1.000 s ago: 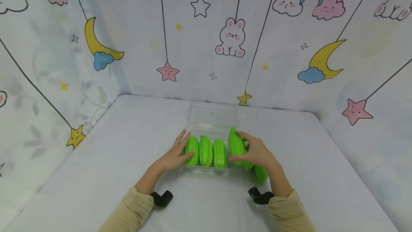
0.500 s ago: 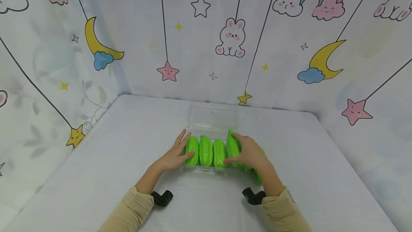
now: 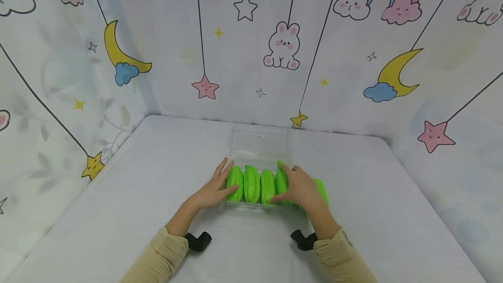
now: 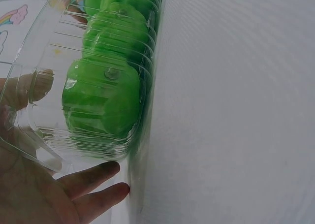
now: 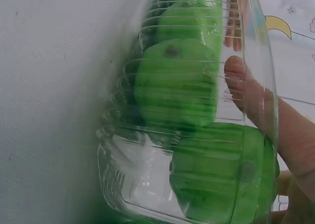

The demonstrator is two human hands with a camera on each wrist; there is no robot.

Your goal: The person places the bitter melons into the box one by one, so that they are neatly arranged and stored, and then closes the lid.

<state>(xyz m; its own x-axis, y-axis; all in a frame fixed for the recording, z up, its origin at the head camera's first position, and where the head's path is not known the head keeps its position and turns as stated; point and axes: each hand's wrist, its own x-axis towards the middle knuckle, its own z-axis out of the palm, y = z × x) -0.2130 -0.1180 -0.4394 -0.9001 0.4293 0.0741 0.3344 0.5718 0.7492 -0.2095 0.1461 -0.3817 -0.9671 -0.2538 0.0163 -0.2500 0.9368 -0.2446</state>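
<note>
A clear plastic box with its lid folded back stands mid-table. Three oblong, ridged green vegetables, like toy bitter melons, lie in it side by side: the left one, the middle one and the third. My left hand is at the box's left end, fingers spread outside, thumb over the left vegetable. My right hand grips a fourth green vegetable at the right end, its far tip pointing up. Seen through the plastic, that vegetable sits higher than its neighbour.
Another green piece lies right of the box, partly hidden by my right hand and wrist. A white cloth covers the table. A printed curtain stands behind it. Black wrist mounts show at both sleeves.
My right hand has moved left with the fourth vegetable, bringing it lower and close beside the third one. More of the green piece at the right shows now. My left hand stays put.
</note>
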